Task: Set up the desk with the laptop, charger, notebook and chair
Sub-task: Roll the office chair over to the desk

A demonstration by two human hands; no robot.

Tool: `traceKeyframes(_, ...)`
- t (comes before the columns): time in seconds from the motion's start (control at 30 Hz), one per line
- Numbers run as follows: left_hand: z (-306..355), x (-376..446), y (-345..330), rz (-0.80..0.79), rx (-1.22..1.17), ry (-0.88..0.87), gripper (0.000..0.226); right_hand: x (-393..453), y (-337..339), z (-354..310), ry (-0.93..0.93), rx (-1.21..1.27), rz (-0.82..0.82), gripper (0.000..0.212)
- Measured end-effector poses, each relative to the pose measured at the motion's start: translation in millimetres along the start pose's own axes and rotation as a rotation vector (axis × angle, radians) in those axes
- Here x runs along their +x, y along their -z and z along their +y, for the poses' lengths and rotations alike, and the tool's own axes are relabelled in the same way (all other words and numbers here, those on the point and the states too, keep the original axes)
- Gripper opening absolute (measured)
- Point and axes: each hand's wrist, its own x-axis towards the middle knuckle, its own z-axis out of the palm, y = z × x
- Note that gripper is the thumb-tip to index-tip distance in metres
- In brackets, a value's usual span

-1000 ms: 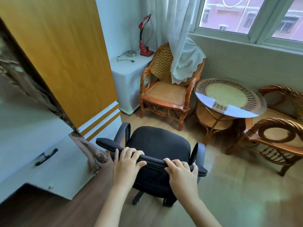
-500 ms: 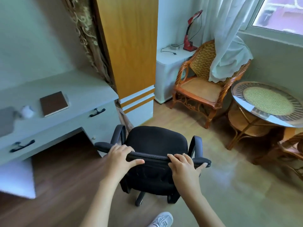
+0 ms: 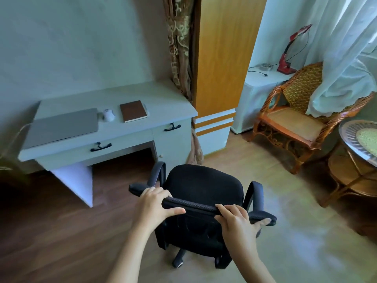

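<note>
Beyond the black office chair (image 3: 206,193), toward the far left, a pale desk stands against the wall, its tabletop (image 3: 163,105) carrying a closed grey laptop (image 3: 63,126) at the left, a small white charger (image 3: 108,115) just right of it, and a brown notebook (image 3: 133,111) right of that, all apart from one another. Two drawers with black handles sit under the tabletop, both closed, so their contents cannot be seen; the kneehole below the left drawer (image 3: 100,148) is open to the wooden floor. Between chair and desk lies bare floor, with the chair near the desk's right corner and not under it. Right of the desk hang a patterned brown curtain (image 3: 179,48) and a tall orange cabinet panel (image 3: 222,54). Farther right, a white cabinet (image 3: 255,94) bears a red desk lamp (image 3: 289,56) and a small round metal item. A wicker armchair (image 3: 293,119) stands beside it, partly draped by a white sheer curtain (image 3: 342,48), and a round glass-topped rattan table (image 3: 359,139) sits at the right edge. The left hand (image 3: 157,207) grips the top edge of the chair's backrest, fingers (image 3: 161,194) curled over it and thumb underneath; the right hand (image 3: 238,223) holds the same edge farther right, fingers curled over the rim, thumb stretched toward the right armrest.
</note>
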Motion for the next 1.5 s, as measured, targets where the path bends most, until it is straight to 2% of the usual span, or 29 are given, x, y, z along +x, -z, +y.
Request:
traceKeyframes(0.3,-66,-93,55,0.032,0.003,0.045,0.065,-75,-29,-76,0.078,0.054,0.035,0.023)
traceKeyframes(0.6,-119,-194,112,0.074,0.035,0.157,0.066,-147,-42,-149,0.206,0.050,-0.066,0.024)
traceKeyframes(0.8,-121,-239,129,0.098,-0.044,0.242,0.057,-161,-33,-171,0.270,0.070,-0.185,0.030)
traceKeyframes(1.0,-99,-253,144,-0.006,-0.079,0.381,0.032,-160,-27,-174,0.321,0.061,-0.215,0.030)
traceKeyframes(1.17,-100,-245,155,-0.062,-0.198,0.423,0.013,-148,-25,-179,0.355,0.008,-0.264,0.032)
traceKeyframes(1.3,-109,-233,153,-0.072,-0.260,0.458,0.011,-132,-30,-182,0.394,-0.038,-0.283,0.033)
traceKeyframes(1.5,-125,-209,148,0.014,-0.181,0.496,0.019,-80,-43,-201,0.467,-0.011,-0.353,0.033)
